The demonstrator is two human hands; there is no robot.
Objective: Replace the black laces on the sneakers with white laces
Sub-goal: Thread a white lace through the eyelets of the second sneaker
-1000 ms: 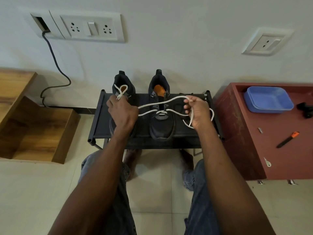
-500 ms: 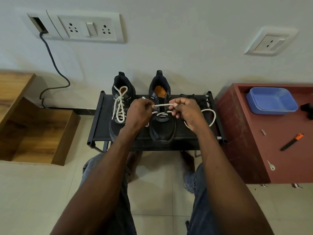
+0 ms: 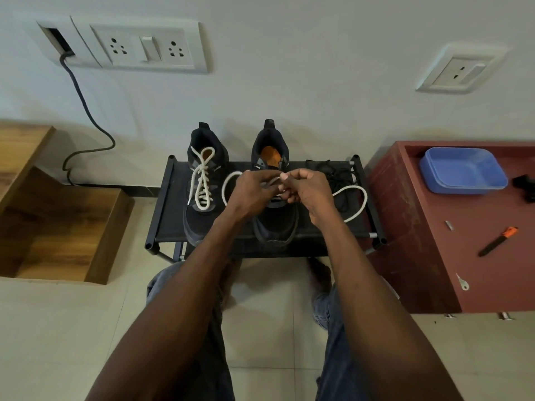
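— Where's the white lace now?
— Over the right sneaker, on the black rack. Both hands meeting just above that sneaker's tongue, the lace running between them. One loop spilling out on the side of the left sneaker, the other curling wide on the far side, near the heap of black laces.

— Hands doing what?
— Left hand curled round the lace, fingers closed on it. Right hand pinching a stretch between thumb and fingertips. Exact eyelet hidden under the knuckles; can't tell which row.

— Handling?
— Light, soft, limp, probably. No stiffness except at the tip, so best taken close behind the tip for threading; held further back, likely to flop and miss the hole. Woven cotton by the look, so decent grip, little slip. Nothing fragile. Sneaker itself probably heavy enough to stay put under a gentle pull, though a hard tug could drag it along the rack.

— Which way pointing?
— Right sneaker lying parallel to the left sneaker, long axis toe to heel, toe toward the person, heel toward the wall. Lace between the hands running crosswise to that axis.

— And the left sneaker?
— Already laced in white, ends loose near its collar.
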